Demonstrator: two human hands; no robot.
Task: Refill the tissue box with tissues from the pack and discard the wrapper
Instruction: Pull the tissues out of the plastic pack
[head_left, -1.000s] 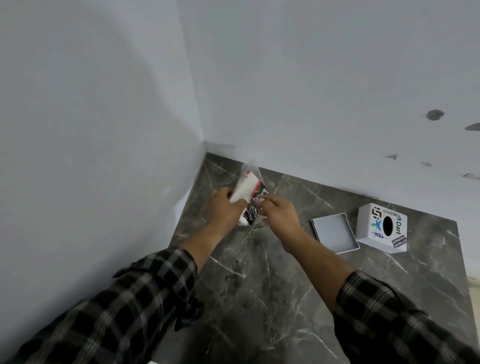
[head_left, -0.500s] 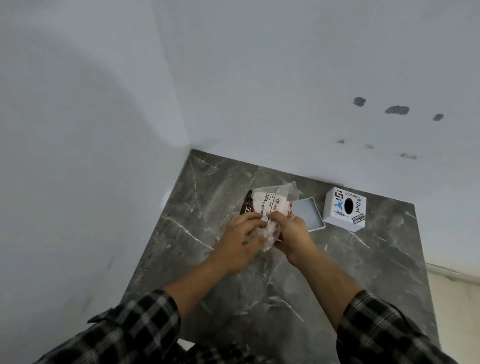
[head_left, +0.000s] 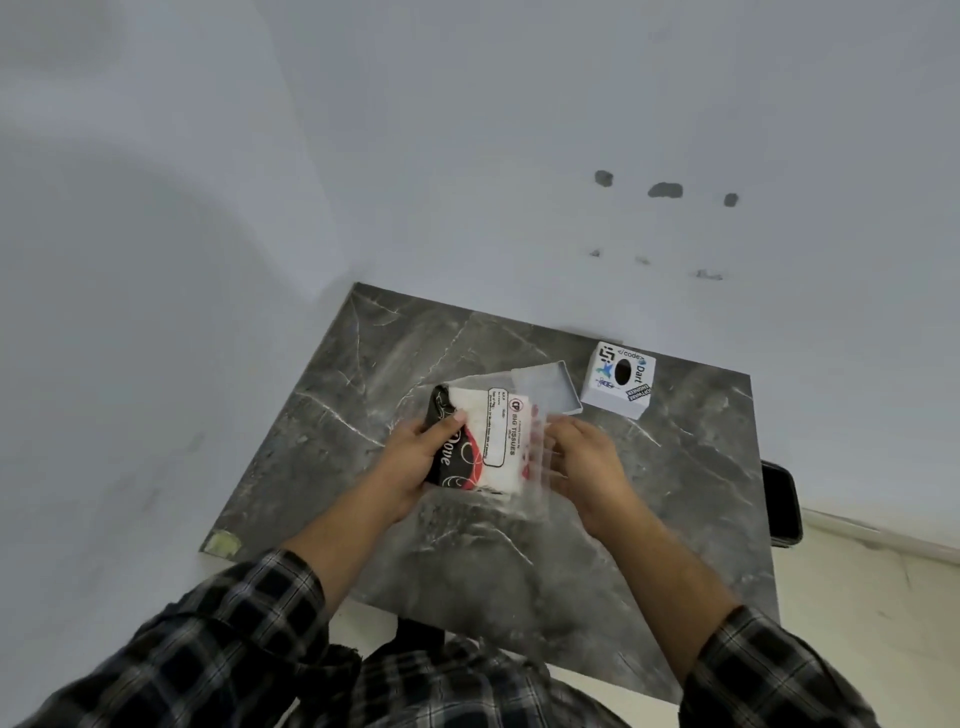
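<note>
Grey marble counter (head_left: 322, 447) with white veins, square slab set into corner of pale blue-grey walls (head_left: 467, 130). Tissue pack (head_left: 483, 441) at frame centre, held above counter: soft white wad in crinkly clear wrapper, black-and-red print, white label. Left hand (head_left: 415, 457) clamped on pack's printed end, thumb on top. Right hand (head_left: 582, 462) blurred, fingers closed on loose clear wrapper edge. White cube tissue box (head_left: 618, 379), oval hole, stickers, right of centre. Flat grey lid (head_left: 550, 387) just beside box. Plaid sleeves at bottom.
</note>
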